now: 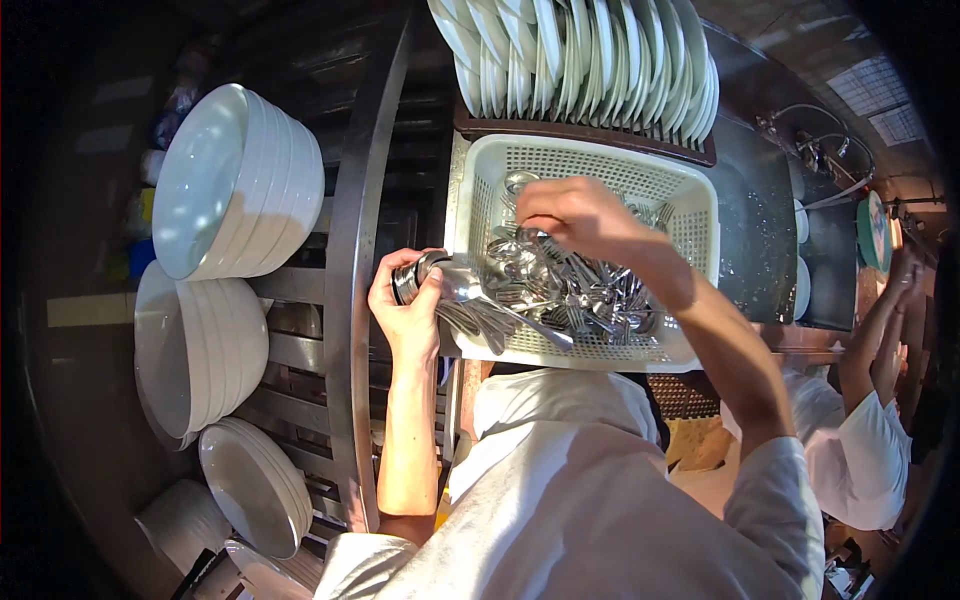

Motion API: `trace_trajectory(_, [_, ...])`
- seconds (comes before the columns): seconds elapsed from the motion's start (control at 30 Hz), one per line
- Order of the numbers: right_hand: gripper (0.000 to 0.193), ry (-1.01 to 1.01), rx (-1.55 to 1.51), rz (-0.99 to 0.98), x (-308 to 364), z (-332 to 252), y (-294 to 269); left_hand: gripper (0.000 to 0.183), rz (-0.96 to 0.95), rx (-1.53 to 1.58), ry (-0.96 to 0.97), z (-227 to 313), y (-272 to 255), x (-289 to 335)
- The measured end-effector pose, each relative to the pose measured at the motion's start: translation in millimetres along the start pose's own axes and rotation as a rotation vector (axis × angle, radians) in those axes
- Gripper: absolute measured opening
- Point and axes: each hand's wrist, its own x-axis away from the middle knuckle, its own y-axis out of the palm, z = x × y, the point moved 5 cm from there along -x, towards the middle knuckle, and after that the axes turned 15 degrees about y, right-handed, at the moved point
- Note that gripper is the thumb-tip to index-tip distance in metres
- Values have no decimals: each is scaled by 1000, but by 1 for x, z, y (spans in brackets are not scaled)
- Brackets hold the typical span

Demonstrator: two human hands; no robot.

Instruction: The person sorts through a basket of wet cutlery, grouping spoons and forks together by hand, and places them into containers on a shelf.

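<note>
My left hand (405, 295) is closed around a bundle of metal spoons (480, 318). Their nested bowls sit by the thumb, and the handles fan out over the left rim of a white perforated plastic basket (590, 148). Inside the basket lies a heap of loose cutlery (610, 300), spoons and forks mixed. Over its upper left part, my right hand (575, 215) has its fingers pinched on what looks like a spoon, mostly hidden by the fingers. Another spoon (519, 181) leans near the basket's far left corner.
Behind the basket, white plates (590, 60) stand upright in a brown rack (590, 135). Stacked white bowls (230, 190) lie sideways on a slatted metal shelf (300, 350) at left. A water-filled sink (750, 220) with a hose tap is at right, and another person (850, 440) stands beyond.
</note>
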Motion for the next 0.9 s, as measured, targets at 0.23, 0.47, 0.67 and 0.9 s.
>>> trace_trajectory(0.23, [14, -109, 46, 63, 10, -59, -4, 24, -100, 22, 12, -5, 36, -3])
trace_trajectory(0.47, [17, 177, -317, 190, 22, -26, -9, 33, -21, 313, -164, 1, 73, 9])
trace_trajectory(0.67, [19, 226, -521, 253, 47, -5, 2, 27, 38, 387, -173, -8, 95, 31])
trace_trajectory(0.9, [11, 289, -843, 255, 75, 27, 21, 34, 88, 122, -175, 1, 113, 57])
